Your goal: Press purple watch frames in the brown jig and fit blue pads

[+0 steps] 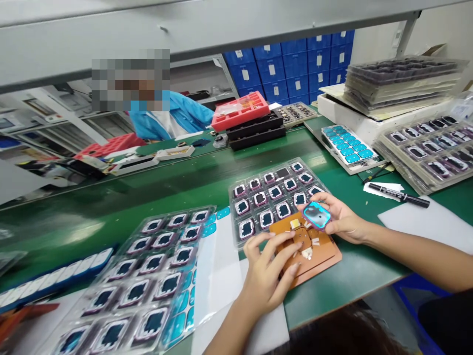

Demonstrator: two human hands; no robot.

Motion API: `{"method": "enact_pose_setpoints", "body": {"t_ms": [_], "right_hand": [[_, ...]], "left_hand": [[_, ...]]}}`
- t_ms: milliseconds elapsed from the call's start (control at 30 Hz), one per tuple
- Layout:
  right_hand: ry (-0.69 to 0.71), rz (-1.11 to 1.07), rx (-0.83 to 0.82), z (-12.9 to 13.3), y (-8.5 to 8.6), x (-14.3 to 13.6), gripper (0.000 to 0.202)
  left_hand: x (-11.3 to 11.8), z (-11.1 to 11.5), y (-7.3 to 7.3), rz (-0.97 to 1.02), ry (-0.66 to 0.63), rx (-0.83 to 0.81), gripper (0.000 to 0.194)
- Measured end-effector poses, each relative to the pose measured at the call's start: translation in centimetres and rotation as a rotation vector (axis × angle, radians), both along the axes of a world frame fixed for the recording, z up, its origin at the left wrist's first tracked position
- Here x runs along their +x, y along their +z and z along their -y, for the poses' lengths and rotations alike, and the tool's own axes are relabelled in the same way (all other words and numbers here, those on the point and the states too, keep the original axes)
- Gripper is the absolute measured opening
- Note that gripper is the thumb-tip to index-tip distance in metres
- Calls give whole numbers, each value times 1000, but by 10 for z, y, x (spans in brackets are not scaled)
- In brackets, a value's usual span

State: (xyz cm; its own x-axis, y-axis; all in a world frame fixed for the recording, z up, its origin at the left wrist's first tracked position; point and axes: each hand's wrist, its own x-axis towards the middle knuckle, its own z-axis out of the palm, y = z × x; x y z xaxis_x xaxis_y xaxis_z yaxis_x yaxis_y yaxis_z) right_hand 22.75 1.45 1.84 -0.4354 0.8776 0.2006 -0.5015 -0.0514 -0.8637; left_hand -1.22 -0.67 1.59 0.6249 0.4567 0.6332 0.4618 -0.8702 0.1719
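Note:
My right hand (343, 221) grips a small rounded-square purple housing (317, 215) with a bright blue film on its face, held tilted above the right edge of an orange fixture plate (323, 256). Over the left part of that plate my left hand (268, 268) is spread, fingertips at its middle recess, with nothing visible in them. Bits of white and yellowish tape lie on the plate. Just behind it sits a clear tray (233, 207) of similar purple housings with dark centres and white rims. Another such tray (121, 249) lies to the left.
Blue film sheets (177, 315) lie under the left tray. A blue sticker sheet (349, 145), a black marker (399, 195) and stacked trays (424, 143) are at the right. Red trays (242, 109) stand on black ones behind. Across the bench is a person in blue (177, 116); a grey beam (221, 34) crosses above.

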Motion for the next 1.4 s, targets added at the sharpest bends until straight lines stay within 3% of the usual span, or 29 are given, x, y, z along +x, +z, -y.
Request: {"method": "enact_pose_setpoints", "body": {"t_ms": [100,233,333,533,767,1100,1400], "right_hand": [[-1,139,233,2,-3,-2,55],[-159,483,634,6,-6,-4,50],[-193,686,729,10,-4,-6,50],[-89,830,656,13,7,-5,52],[80,831,561,6,12,3,54],[26,836,530,15,20,-6,25],[8,922,501,16,16,-10,27]], "left_hand": [[0,1,-3,67,19,-80,45],[2,2,-7,204,-24,-279,57],[5,2,-10,283,-66,-341,54],[7,2,-11,388,-53,-310,57],[10,2,-9,413,-99,-250,59],[11,2,0,342,-77,-118,39],[10,2,-2,326,-53,-129,42]]}}
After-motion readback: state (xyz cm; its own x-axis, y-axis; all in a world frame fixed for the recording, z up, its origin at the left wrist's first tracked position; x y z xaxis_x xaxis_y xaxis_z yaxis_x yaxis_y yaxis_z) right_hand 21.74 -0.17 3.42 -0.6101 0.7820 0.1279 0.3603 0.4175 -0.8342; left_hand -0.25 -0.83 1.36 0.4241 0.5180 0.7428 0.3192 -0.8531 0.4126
